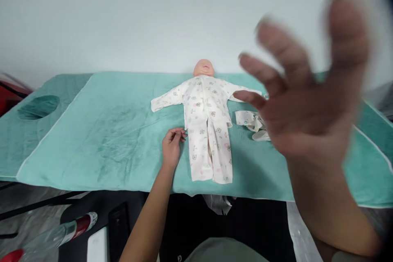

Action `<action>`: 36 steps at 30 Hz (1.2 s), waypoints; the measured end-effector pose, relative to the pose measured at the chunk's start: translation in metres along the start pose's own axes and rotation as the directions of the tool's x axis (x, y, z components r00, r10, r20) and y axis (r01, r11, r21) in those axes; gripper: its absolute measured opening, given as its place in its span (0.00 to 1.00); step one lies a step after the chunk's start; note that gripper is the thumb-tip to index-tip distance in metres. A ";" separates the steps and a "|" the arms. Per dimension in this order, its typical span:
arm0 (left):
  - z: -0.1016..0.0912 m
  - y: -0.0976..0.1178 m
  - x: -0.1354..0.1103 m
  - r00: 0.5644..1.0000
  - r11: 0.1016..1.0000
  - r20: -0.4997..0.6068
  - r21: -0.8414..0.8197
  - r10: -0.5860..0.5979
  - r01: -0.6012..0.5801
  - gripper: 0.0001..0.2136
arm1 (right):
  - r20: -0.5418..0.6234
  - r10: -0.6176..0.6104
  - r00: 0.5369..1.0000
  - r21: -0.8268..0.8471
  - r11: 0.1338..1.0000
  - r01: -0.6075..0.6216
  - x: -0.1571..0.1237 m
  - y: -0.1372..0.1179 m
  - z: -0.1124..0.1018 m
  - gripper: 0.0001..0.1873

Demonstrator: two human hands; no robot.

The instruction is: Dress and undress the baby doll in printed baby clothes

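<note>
A baby doll (203, 68) in a white printed sleepsuit (206, 123) lies on its back on a teal towel (116, 131), arms spread, head toward the wall. My left hand (172, 145) rests on the towel just left of the suit's hip, fingers loosely curled, holding nothing. My right hand (303, 90) is raised close to the camera, blurred, fingers spread and empty. It hides part of a crumpled white printed cloth (250, 122) lying right of the doll.
The towel covers a padded table (39, 106) with a round face hole at the far left. A white wall stands behind. Below the near edge are a plastic bottle with a red label (66, 231), a dark object and a white one.
</note>
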State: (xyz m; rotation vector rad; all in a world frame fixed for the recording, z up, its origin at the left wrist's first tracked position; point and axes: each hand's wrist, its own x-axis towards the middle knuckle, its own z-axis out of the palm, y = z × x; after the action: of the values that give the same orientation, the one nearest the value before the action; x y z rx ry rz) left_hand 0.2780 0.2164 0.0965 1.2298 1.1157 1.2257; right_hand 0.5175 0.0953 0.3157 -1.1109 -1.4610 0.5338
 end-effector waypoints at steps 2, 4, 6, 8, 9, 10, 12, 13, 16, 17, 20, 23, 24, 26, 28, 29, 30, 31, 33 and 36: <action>0.002 0.003 0.007 0.999 1.000 -0.031 -0.011 -0.014 0.013 0.07 | -0.042 -0.014 0.999 0.002 1.000 0.014 0.012 0.029 0.012 0.39; 0.007 0.010 0.022 0.998 1.000 -0.066 -0.002 0.024 -0.024 0.07 | -0.130 0.038 0.991 -0.053 0.998 -0.045 0.028 0.072 0.027 0.31; 0.018 0.020 0.043 0.991 0.993 -0.079 0.047 0.110 -0.106 0.06 | -0.213 0.115 0.970 -0.123 0.982 -0.143 0.049 0.117 0.041 0.23; 0.035 0.032 0.070 0.975 0.973 -0.072 0.110 0.210 -0.202 0.06 | -0.235 0.171 0.957 -0.218 0.950 -0.223 0.072 0.153 0.054 0.16; 0.046 0.039 0.085 0.964 0.959 -0.059 0.138 0.259 -0.249 0.06 | -0.234 0.192 0.953 -0.282 0.925 -0.256 0.084 0.166 0.060 0.15; 0.057 0.046 0.101 0.953 0.943 -0.034 0.157 0.301 -0.293 0.06 | -0.229 0.211 0.950 -0.358 0.890 -0.284 0.096 0.176 0.066 0.15; 0.079 0.056 0.131 0.936 0.923 0.033 0.161 0.349 -0.350 0.07 | -0.213 0.259 0.942 -0.515 0.789 -0.334 0.117 0.189 0.076 0.16; 0.089 0.059 0.144 0.933 0.920 0.073 0.156 0.352 -0.359 0.08 | -0.199 0.290 0.936 -0.584 0.732 -0.350 0.125 0.193 0.079 0.17; 0.109 0.061 0.173 0.927 0.919 0.175 0.161 0.332 -0.359 0.09 | -0.120 0.368 0.922 -0.699 0.629 -0.342 0.144 0.202 0.079 0.15; 0.112 0.060 0.178 0.922 0.916 0.203 0.167 0.331 -0.365 0.09 | -0.086 0.377 0.922 -0.704 0.632 -0.324 0.148 0.206 0.077 0.14; 0.114 0.058 0.182 0.904 0.900 0.261 0.191 0.338 -0.392 0.11 | -0.025 0.340 0.940 -0.657 0.703 -0.272 0.152 0.215 0.069 0.13; 0.111 0.060 0.178 0.898 0.855 0.304 0.317 0.318 -0.410 0.15 | -0.033 0.263 0.964 -0.574 0.785 -0.233 0.150 0.223 0.066 0.14; 0.110 0.061 0.176 0.894 0.829 0.326 0.369 0.308 -0.420 0.16 | -0.049 0.251 0.967 -0.539 0.808 -0.237 0.150 0.226 0.067 0.14; 0.109 0.064 0.175 0.882 0.773 0.371 0.452 0.291 -0.445 0.19 | -0.107 0.260 0.960 -0.449 0.849 -0.280 0.150 0.232 0.069 0.13; 0.108 0.065 0.175 0.872 0.730 0.398 0.500 0.284 -0.466 0.21 | -0.169 0.288 0.943 -0.365 0.870 -0.331 0.151 0.236 0.071 0.13; 0.108 0.065 0.175 0.870 0.717 0.399 0.512 0.288 -0.472 0.22 | -0.193 0.294 0.936 -0.344 0.873 -0.345 0.151 0.237 0.072 0.13; 0.107 0.064 0.174 0.869 0.710 0.393 0.515 0.302 -0.480 0.22 | -0.211 0.291 0.933 -0.342 0.872 -0.350 0.151 0.237 0.073 0.13; 0.105 0.063 0.172 0.865 0.711 0.383 0.505 0.324 -0.490 0.21 | -0.226 0.280 0.933 -0.356 0.867 -0.347 0.148 0.235 0.073 0.13; 0.101 0.059 0.166 0.840 0.720 0.376 0.443 0.390 -0.533 0.18 | -0.263 0.242 0.934 -0.414 0.846 -0.336 0.139 0.226 0.076 0.12; 0.092 0.052 0.152 0.788 0.717 0.391 0.346 0.476 -0.605 0.15 | -0.242 0.201 0.949 -0.531 0.791 -0.303 0.115 0.206 0.082 0.14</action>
State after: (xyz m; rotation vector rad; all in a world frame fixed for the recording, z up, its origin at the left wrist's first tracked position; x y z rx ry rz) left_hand 0.3749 0.3609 0.1593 2.1498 0.8713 1.1874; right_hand 0.5222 0.3073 0.1831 -1.7986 -1.3538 0.1677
